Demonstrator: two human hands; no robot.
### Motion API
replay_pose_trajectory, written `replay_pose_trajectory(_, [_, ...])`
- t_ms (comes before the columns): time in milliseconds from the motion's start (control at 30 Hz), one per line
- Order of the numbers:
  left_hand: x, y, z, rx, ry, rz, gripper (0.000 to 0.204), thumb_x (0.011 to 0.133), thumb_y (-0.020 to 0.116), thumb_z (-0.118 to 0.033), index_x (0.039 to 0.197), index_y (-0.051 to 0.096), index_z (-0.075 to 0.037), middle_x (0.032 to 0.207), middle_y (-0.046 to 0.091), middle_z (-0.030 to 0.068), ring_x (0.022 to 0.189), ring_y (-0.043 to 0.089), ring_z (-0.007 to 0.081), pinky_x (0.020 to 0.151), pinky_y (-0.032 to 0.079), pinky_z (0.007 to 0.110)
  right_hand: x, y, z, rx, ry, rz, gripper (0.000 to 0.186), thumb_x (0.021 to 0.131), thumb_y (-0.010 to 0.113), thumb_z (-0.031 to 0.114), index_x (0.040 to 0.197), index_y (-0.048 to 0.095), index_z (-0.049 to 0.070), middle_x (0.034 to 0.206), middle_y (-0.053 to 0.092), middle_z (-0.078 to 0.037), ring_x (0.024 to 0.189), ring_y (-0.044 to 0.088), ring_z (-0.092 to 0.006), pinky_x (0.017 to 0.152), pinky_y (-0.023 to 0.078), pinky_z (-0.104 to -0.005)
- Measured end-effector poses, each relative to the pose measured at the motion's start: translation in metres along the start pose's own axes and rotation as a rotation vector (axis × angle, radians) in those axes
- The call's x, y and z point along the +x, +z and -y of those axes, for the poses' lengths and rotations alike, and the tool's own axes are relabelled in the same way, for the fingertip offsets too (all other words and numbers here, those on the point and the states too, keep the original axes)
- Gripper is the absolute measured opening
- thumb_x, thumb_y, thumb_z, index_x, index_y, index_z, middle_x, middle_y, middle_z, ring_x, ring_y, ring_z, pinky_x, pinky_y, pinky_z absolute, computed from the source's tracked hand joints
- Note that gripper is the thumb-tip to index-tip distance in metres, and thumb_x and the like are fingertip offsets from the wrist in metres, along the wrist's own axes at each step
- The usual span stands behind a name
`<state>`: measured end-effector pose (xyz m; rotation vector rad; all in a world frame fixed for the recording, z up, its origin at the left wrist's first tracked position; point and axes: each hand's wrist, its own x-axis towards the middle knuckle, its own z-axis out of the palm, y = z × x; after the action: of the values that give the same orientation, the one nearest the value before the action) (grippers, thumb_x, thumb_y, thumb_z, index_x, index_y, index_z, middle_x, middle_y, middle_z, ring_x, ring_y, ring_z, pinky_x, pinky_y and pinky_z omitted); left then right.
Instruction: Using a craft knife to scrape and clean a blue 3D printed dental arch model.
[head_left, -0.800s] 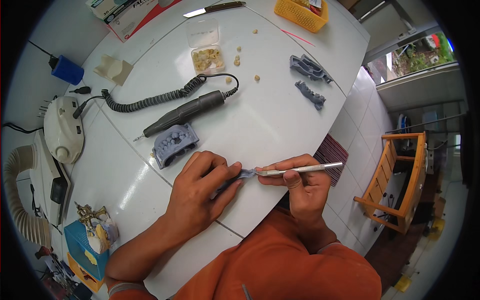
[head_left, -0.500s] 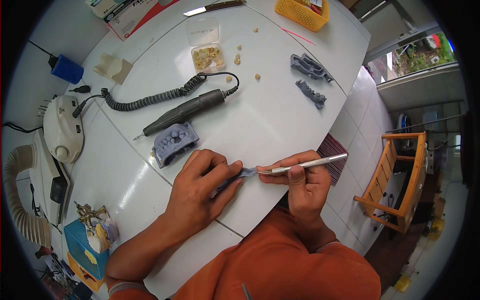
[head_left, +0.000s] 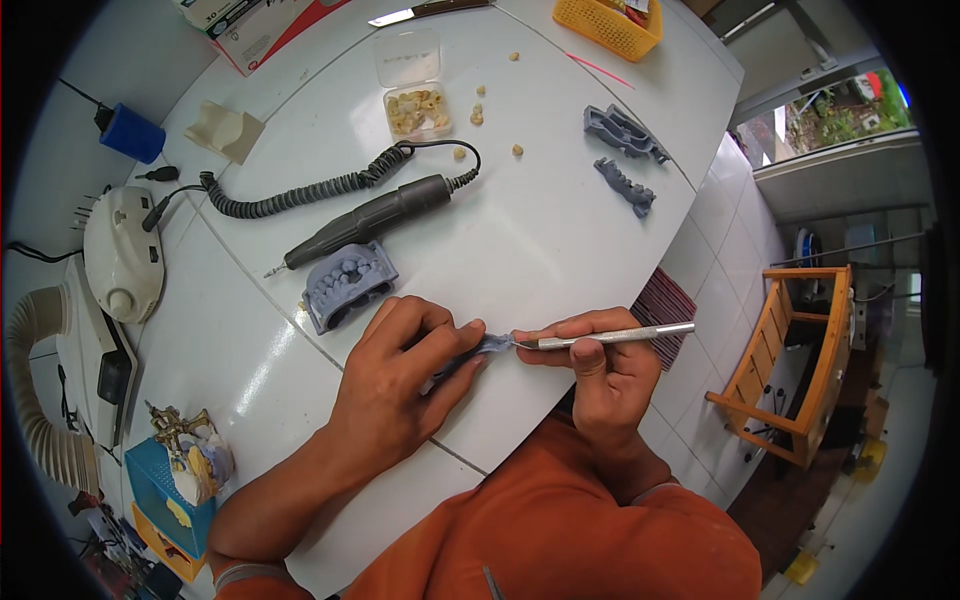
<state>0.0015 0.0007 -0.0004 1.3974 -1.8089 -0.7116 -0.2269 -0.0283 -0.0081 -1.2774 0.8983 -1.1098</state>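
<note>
My left hand (head_left: 400, 370) is closed around a small grey-blue dental model piece (head_left: 492, 344), whose right end sticks out past the fingertips. In my right hand (head_left: 606, 372) is a silver craft knife (head_left: 630, 335), held like a pen with its handle pointing right. Its blade tip is at the protruding end of the piece, close to my right fingertips; the exact contact is too small to tell. Just beyond my left hand stands a larger grey-blue dental model (head_left: 350, 285) with teeth. A black rotary handpiece (head_left: 368, 222) lies behind it.
Two more grey model pieces (head_left: 624, 188) (head_left: 625, 133) lie at the right of the table. Tooth-coloured bits surround a clear box of teeth (head_left: 418, 112). A coiled cord (head_left: 300, 208) runs to a white control unit (head_left: 125, 255). A yellow basket (head_left: 608, 28) and a kitchen knife (head_left: 430, 12) lie far back.
The craft knife's handle has tilted slightly, its far end now a little lower. My left hand keeps its grip on the model piece.
</note>
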Motion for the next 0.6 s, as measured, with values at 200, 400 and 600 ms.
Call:
replay_pose_trajectory(200, [0.001, 0.0, -0.001, 0.0, -0.005, 0.001, 0.035, 0.08, 0.089, 0.001, 0.114, 0.079, -0.004, 0.097, 0.063, 0.0093, 0.088, 0.062, 0.0248, 0.073, 0.052, 0.037, -0.001, -0.001, -0.002, -0.015, -0.013, 0.007, 0.027, 0.114, 0.059, 0.017, 0.115, 0.06, -0.01, 0.109, 0.073, -0.021, 0.111, 0.078, -0.033, 0.093, 0.07, -0.0423])
replay_pose_trajectory(400, [0.001, 0.0, -0.001, 0.012, 0.004, -0.008, 0.034, 0.081, 0.089, 0.001, 0.113, 0.079, -0.004, 0.097, 0.063, 0.009, 0.087, 0.062, 0.0253, 0.073, 0.052, 0.038, -0.006, 0.0, -0.006, -0.045, -0.089, -0.023, 0.026, 0.112, 0.064, 0.016, 0.116, 0.063, -0.01, 0.109, 0.075, -0.02, 0.106, 0.08, -0.0293, 0.093, 0.069, -0.0378])
replay_pose_trajectory(600, [0.001, 0.0, -0.001, 0.022, 0.007, -0.011, 0.034, 0.081, 0.089, 0.0, 0.113, 0.079, -0.004, 0.097, 0.063, 0.0093, 0.087, 0.062, 0.0259, 0.072, 0.052, 0.038, -0.006, -0.002, -0.011, -0.233, -0.22, 0.022, 0.021, 0.11, 0.067, 0.014, 0.113, 0.07, -0.006, 0.106, 0.079, -0.022, 0.103, 0.08, -0.0264, 0.089, 0.067, -0.0348])
